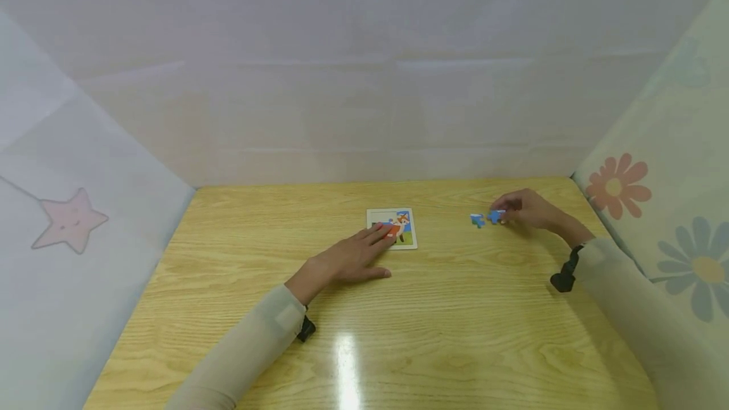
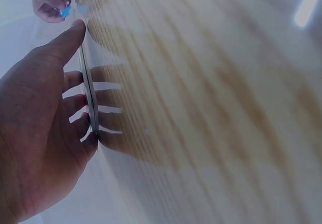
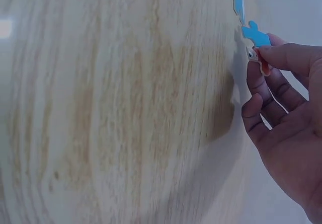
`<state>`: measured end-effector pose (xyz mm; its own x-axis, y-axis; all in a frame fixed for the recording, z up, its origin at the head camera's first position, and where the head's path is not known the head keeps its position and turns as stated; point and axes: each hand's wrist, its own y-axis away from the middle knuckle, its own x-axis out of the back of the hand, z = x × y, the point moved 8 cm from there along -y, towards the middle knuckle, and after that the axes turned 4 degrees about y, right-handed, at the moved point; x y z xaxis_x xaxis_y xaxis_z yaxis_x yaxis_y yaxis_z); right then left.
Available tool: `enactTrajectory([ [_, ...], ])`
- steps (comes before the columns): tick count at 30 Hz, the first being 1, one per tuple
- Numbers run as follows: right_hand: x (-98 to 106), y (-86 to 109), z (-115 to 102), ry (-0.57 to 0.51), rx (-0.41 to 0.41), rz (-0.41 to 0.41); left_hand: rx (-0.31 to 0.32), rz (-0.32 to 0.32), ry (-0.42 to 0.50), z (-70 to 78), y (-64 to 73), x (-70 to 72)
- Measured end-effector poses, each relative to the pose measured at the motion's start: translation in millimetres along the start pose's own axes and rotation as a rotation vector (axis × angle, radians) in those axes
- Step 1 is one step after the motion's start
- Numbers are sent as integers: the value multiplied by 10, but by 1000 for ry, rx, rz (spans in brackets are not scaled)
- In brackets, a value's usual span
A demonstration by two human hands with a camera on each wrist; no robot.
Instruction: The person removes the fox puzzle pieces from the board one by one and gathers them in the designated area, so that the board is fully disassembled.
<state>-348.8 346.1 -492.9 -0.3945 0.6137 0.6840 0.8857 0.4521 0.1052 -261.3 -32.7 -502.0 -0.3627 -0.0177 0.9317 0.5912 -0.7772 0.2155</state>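
Left hand (image 1: 355,257): we record its fingers extended and spread, tips resting on a small puzzle board (image 1: 414,233) with a pale rim; thumb held out to the side, off the board. The board lies flat on the wood-grain table (image 1: 433,328), toward its far edge. Between and beyond the fingers we make out a fox against blue and green, plus a pale patch at upper left.

Right hand (image 1: 529,209): thumb and forefinger pinch a blue puzzle piece (image 1: 497,216), well to the right of the board. From the right wrist we also note white and orange with an eye at the grip; whether this is one piece or two overlapping, we cannot tell. Just left of the pinch, a second piece (image 1: 477,220), blue, white and green, lies on the table.

Surroundings: pink star (image 1: 69,220) on the left wall; red flower (image 1: 619,186) on the right.
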Motion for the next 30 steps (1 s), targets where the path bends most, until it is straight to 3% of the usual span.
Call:
enactTrajectory([
  [14,-32,17,-1,146,33,57,6,-4,-4,0,1,-4],
  [22,-24,19,14,177,17,85,6,4,-13,-4,4,-8],
  [30,-38,40,-10,198,55,90,3,1,-23,12,6,-1],
])
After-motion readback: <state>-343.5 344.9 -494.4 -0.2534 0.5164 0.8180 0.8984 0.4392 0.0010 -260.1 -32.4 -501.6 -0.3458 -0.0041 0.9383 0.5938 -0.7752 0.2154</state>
